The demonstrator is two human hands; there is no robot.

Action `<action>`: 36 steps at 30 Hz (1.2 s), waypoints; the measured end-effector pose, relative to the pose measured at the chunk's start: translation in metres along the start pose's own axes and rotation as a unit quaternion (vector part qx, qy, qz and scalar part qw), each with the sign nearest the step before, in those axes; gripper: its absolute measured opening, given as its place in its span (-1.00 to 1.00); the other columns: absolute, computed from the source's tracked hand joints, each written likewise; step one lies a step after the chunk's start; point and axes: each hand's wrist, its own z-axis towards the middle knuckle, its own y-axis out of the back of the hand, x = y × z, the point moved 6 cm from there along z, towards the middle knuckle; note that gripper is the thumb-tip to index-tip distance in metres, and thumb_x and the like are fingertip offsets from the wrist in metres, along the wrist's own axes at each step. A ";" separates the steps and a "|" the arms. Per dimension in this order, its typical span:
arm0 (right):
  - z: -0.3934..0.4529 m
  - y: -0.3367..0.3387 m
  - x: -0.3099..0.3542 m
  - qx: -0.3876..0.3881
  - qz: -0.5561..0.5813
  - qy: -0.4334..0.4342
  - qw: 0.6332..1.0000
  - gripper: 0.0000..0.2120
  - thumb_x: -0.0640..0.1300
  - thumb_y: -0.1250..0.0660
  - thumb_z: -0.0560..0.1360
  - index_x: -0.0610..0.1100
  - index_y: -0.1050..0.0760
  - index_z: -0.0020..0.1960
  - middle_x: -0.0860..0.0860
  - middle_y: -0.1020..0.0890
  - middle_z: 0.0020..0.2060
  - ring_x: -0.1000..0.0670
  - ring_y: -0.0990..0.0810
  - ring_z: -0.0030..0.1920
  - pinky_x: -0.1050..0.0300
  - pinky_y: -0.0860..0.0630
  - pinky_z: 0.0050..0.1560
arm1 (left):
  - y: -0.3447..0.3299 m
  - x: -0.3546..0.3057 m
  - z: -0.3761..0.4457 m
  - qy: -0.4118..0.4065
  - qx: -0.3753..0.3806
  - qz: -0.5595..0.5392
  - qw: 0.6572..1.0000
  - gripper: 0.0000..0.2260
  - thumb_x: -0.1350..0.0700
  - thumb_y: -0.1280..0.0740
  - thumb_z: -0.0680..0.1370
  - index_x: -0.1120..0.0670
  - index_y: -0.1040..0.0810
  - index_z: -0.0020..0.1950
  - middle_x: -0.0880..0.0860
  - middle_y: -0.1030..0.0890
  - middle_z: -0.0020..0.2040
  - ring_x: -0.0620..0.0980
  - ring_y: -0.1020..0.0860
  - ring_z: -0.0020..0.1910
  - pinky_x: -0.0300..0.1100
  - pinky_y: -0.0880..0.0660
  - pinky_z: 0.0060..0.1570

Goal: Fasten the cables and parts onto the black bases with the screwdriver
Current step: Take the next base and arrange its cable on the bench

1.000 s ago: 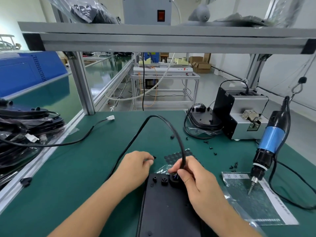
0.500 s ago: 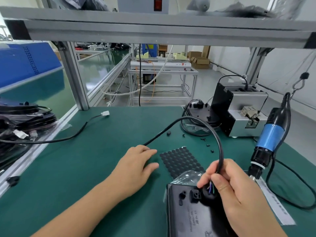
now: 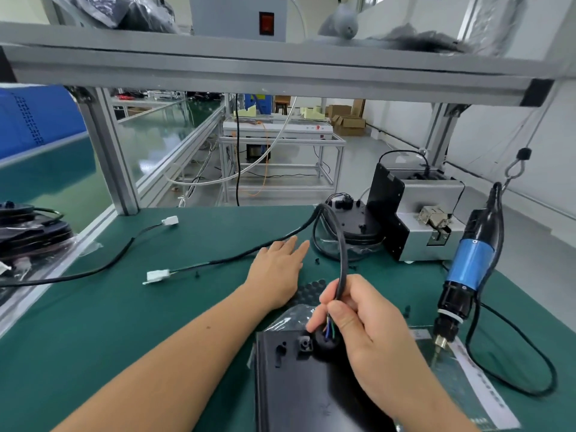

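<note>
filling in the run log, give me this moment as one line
right hand: pinches cable at black base | left hand: open, flat on bench | screwdriver: hanging, untouched

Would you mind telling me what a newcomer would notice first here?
The right hand pinches a black cable over the black base at bottom centre. The left hand lies flat on the green table. A blue screwdriver hangs at right.

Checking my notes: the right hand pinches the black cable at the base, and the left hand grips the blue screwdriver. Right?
Not quite. The head view shows the left hand open on the mat; the blue screwdriver hangs untouched. The right hand does pinch the black cable at the base.
</note>
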 end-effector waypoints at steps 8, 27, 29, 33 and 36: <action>-0.011 -0.024 -0.001 0.088 -0.034 0.014 0.995 -0.84 -0.15 -0.16 0.54 0.12 -0.38 -0.04 0.20 -0.67 -0.23 0.05 -0.58 -0.19 0.21 -0.47 -0.06 | 0.008 0.001 -0.010 -0.010 -0.006 0.029 1.000 -0.86 0.31 -0.21 0.53 0.14 -0.54 -0.05 0.08 -0.55 -0.03 0.05 -0.48 0.04 -0.19 -0.39 -0.04; -0.034 -0.031 0.003 0.017 -0.159 0.005 0.987 -0.89 0.03 -0.31 0.56 0.09 -0.44 0.06 0.22 -0.65 -0.15 0.19 -0.56 -0.05 0.34 -0.41 -0.04 | 0.077 0.067 -0.157 0.323 -0.076 -0.611 0.719 -0.91 0.39 -0.40 0.47 0.23 -0.64 -0.12 0.21 -0.69 -0.21 0.02 -0.67 -0.29 -0.24 -0.62 -0.29; -0.034 -0.032 0.006 0.021 -0.172 0.015 0.985 -0.88 0.02 -0.31 0.57 0.10 -0.47 0.10 0.20 -0.64 -0.16 0.16 -0.55 -0.06 0.31 -0.42 -0.06 | 0.082 0.064 -0.168 0.329 -0.084 -0.649 0.681 -0.92 0.40 -0.40 0.46 0.27 -0.63 -0.09 0.24 -0.68 -0.17 0.06 -0.67 -0.24 -0.24 -0.62 -0.24; -0.036 -0.035 0.015 0.042 -0.228 0.067 0.970 -0.80 -0.03 -0.26 0.61 0.11 -0.50 0.21 0.14 -0.59 -0.22 0.06 -0.50 -0.15 0.17 -0.44 -0.12 | 0.114 0.064 -0.177 0.296 -0.137 -0.672 0.665 -0.84 0.44 -0.41 0.40 0.25 -0.64 -0.09 0.17 -0.69 -0.18 0.09 -0.64 -0.16 -0.18 -0.63 -0.05; -0.038 -0.044 0.016 0.103 -0.285 0.088 0.949 -0.64 -0.09 -0.16 0.63 0.18 -0.39 0.39 0.12 -0.56 -0.12 0.02 -0.47 -0.04 0.11 -0.45 -0.03 | 0.157 0.063 -0.184 0.222 -0.200 -0.687 0.663 -0.77 0.31 -0.48 0.25 0.19 -0.67 -0.11 0.13 -0.70 -0.19 0.04 -0.65 -0.19 -0.17 -0.63 -0.04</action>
